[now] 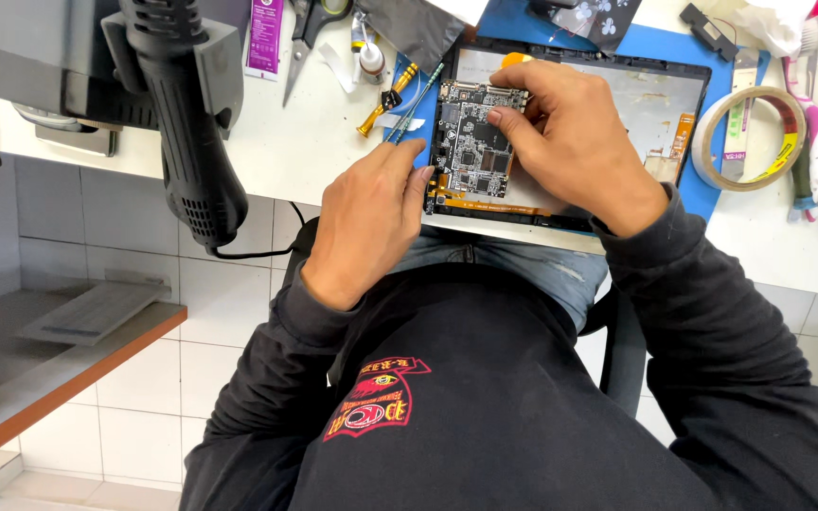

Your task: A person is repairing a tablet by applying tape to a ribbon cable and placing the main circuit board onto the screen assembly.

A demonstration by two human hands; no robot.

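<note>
At upper left of the frame lies a purple sachet; centre, both hands pinch the circuit board, long axis vertical in frame.

Two hands are at work: the left hand and the right hand, both on one opened tablet. The tablet shows one circuit board. It lies on one blue mat. One black heat gun hangs at the left. On the white table lie one pair of scissors, one gold screwdriver, one small bottle and one roll of tape.
</note>
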